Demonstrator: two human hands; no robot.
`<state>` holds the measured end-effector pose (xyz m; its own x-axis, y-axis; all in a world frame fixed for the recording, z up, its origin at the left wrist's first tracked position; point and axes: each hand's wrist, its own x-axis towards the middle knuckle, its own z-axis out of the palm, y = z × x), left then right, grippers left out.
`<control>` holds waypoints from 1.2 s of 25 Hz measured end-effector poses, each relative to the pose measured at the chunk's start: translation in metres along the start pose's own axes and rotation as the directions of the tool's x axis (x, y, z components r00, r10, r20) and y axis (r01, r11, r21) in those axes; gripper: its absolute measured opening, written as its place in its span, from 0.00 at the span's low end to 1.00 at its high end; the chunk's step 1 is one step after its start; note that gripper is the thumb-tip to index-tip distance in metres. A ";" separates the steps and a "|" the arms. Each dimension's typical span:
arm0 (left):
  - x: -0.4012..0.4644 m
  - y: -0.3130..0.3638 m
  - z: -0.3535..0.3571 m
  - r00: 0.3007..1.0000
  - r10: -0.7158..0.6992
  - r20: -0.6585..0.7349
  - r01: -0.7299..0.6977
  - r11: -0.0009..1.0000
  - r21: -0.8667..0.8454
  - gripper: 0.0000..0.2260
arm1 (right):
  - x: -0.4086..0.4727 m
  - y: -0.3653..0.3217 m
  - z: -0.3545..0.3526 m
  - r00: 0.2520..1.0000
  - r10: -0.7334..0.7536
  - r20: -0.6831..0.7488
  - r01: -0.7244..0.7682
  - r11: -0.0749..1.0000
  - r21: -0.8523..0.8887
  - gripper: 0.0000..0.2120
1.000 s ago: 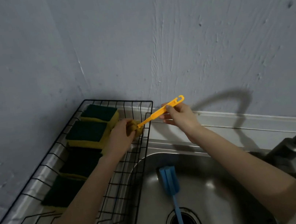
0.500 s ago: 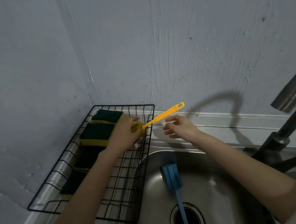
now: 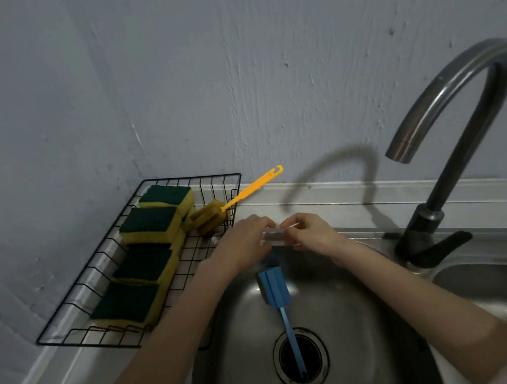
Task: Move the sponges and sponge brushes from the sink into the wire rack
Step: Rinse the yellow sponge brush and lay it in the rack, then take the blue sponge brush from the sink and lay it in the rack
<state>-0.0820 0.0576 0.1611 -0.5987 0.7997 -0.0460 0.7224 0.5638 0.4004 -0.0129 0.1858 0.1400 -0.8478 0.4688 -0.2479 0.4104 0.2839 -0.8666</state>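
Wire rack: black grid, four green-topped yellow sponges, yellow sponge brush.
Sink: steel; blue sponge brush.
Left hand, right hand: fingers loosely curled, empty.

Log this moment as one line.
yellow brush in rack | blue brush in sink | hands empty

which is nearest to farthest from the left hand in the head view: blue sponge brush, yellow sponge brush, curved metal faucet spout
From the left hand:
1. Blue sponge brush, just below it in the sink.
2. Yellow sponge brush, up-left in the black wire rack; nearly as close.
3. Curved metal faucet spout, far right.
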 end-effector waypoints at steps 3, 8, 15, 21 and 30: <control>0.001 0.006 0.033 0.999 -0.038 0.034 0.037 0.999 0.007 0.18 | 0.002 0.024 0.001 0.998 0.053 0.026 -0.054 0.998 0.013 0.06; 0.001 0.003 0.096 0.976 -0.139 0.166 0.151 0.987 -0.062 0.21 | 0.011 0.075 0.014 0.985 0.162 0.060 -0.159 0.986 -0.058 0.04; 0.003 -0.026 0.151 0.935 -0.288 0.208 0.322 0.935 -0.151 0.28 | 0.014 0.137 0.050 0.939 0.321 0.125 -0.295 0.936 -0.191 0.14; 0.010 -0.045 0.174 0.928 -0.322 0.188 0.360 0.905 -0.228 0.26 | 0.024 0.171 0.079 0.879 0.448 0.163 -0.425 0.891 -0.161 0.20; 0.007 -0.055 0.177 0.945 -0.313 0.097 0.327 0.885 -0.330 0.24 | 0.028 0.170 0.105 0.893 0.389 0.225 -0.334 0.910 -0.247 0.06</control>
<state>-0.0649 0.0687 -0.0228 -0.7584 0.5988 -0.2574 0.3293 0.6928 0.6415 -0.0018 0.1593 -0.0599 -0.6732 0.3408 -0.6563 0.7395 0.3086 -0.5983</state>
